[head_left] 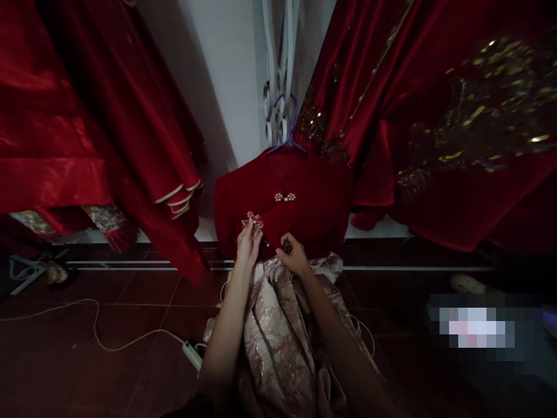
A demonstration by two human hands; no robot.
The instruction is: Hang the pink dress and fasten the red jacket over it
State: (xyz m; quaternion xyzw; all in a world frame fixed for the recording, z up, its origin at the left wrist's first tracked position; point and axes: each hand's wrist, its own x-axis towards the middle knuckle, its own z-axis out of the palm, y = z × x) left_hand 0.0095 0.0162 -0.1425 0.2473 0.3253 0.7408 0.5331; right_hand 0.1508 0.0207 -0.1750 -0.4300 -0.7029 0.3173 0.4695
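Head view: left hand pinches beaded clasp, right hand clenches red jacket beside it; fastening probably needs alignment

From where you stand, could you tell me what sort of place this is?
Probably a dress shop or fitting room: red gowns hang left, a gold-sequinned gown right, and a red jacket hangs on a purple hanger.

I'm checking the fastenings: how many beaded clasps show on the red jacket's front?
2. The upper clasp sits mid-chest on the red jacket; the lower clasp is pinched at the left hand fingertips. The right hand, gripping the cloth, may hide another.
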